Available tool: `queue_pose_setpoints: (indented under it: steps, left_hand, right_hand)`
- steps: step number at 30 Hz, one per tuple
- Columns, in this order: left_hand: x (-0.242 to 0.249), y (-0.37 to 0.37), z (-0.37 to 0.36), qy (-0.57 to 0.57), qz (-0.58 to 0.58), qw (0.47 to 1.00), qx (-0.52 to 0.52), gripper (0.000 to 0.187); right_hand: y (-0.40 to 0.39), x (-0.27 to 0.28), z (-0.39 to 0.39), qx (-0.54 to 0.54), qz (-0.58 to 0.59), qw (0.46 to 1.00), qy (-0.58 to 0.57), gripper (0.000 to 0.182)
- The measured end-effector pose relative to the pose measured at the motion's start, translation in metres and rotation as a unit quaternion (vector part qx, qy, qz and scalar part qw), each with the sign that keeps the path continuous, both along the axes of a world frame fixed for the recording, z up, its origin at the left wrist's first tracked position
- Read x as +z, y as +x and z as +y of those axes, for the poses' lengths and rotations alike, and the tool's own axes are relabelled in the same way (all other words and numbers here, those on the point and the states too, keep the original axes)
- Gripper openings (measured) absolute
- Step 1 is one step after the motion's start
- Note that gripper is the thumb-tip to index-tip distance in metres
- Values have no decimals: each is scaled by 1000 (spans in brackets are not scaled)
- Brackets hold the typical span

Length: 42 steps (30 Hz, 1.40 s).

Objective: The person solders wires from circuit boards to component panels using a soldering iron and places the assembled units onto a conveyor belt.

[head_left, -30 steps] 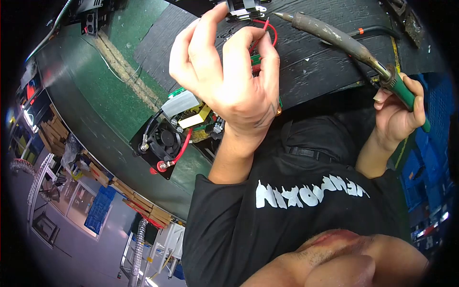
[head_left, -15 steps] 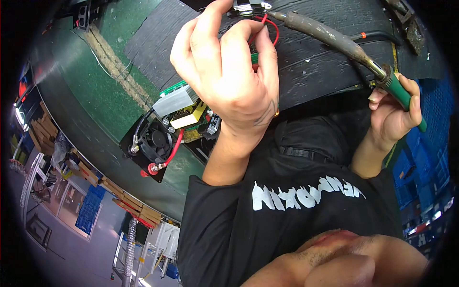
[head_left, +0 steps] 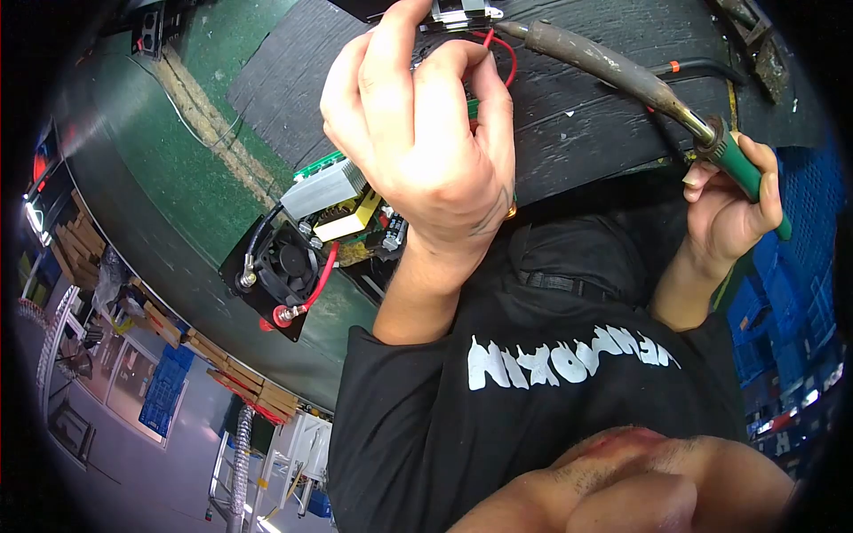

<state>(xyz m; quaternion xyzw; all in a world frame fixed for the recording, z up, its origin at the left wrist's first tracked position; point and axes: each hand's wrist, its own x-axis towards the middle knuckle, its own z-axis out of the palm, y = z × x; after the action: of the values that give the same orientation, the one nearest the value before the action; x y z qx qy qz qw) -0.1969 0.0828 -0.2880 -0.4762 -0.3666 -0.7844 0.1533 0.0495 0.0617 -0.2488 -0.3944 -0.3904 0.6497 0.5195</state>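
My left hand (head_left: 426, 133), its back to the camera, has thumb and forefinger closed on a thin red wire (head_left: 513, 64). The wire's end is beside a black and silver part (head_left: 458, 16) at the top edge, where my other fingers reach. My right hand (head_left: 733, 200) is wrapped round the green handle of a soldering iron (head_left: 609, 67). The iron's tip is close to the wire's end and a metal tab; whether they touch is unclear. A circuit board with a silver heat sink (head_left: 324, 188) and a yellow transformer (head_left: 349, 218) lies partly hidden under my left hand.
A black fan panel (head_left: 289, 262) with a red and a black cable is left of the board. Beneath the work lies a dark mat (head_left: 586, 133) on a green bench (head_left: 133, 151). A rusty metal stand (head_left: 755, 49) is at the upper right, near blue crates (head_left: 795, 258).
The soldering iron's tip has shifted slightly left and down, nearer the wire's end. The board and fan panel have moved a little to the left. Both hands keep their hold.
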Motion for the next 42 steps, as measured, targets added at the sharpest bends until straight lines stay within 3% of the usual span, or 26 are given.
queue_pose_setpoints:
  steps: [42]
  left_hand:
    - [-6,2,9,30,14,999,21,19]
  right_hand:
    - [5,5,-3,-36,9,999,-10,45]
